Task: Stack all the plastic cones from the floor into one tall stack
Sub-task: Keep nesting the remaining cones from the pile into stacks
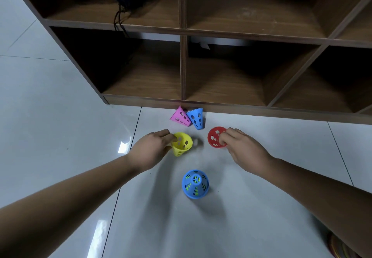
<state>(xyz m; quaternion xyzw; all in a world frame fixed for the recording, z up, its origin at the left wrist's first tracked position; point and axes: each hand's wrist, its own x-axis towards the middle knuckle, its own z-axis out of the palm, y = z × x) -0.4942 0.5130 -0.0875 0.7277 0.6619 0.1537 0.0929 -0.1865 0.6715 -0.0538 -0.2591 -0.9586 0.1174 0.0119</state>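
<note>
A wooden shelf (182,64) is standing along the far side of a pale tiled floor (60,116). Both bare arms are reaching forward over the tiles. The left hand (153,147) is gripping the yellow cone (182,143) by its rim, fingers curled round the edge, and the cone is tilting with its mouth up and to the right. The right hand (239,147) is pinching the rim of the red cone (215,136), whose mouth is facing the camera. Nearer the person, between the arms, the stack (195,184) is standing wide end down, blue outside with yellow-green showing through its holes. Against the shelf base, a blue cone (196,118) and a pink cone (180,116) are lying tipped, touching each other. A black cord (118,20) is hanging from an upper compartment.
</note>
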